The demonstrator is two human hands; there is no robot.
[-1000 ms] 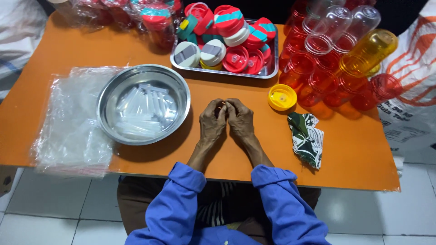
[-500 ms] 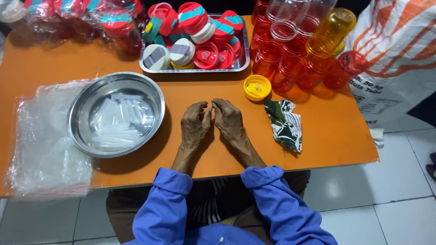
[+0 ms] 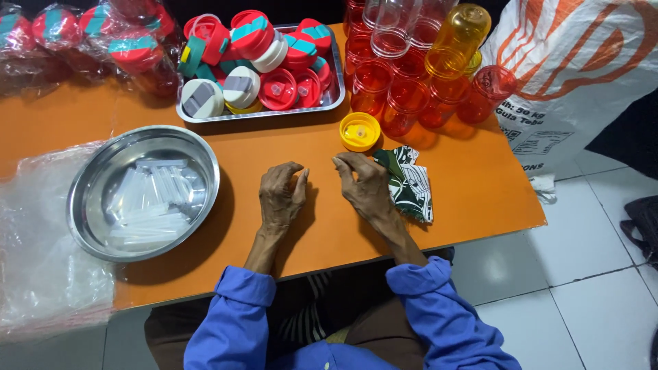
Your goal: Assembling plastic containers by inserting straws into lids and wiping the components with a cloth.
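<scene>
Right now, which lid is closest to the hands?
The yellow lid, lying alone on the orange table just beyond the right hand. All the other lids are piled in the metal tray.

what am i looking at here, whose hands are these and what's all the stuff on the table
This is one view, from a camera worn on a person's head, looking down at their own bare hands. The left hand and right hand rest on an orange table; whether the fingers pinch anything small is unclear. Nearby lie a yellow lid, a green patterned cloth, a steel bowl of clear tubes, a tray of coloured lids, and red cups.
</scene>
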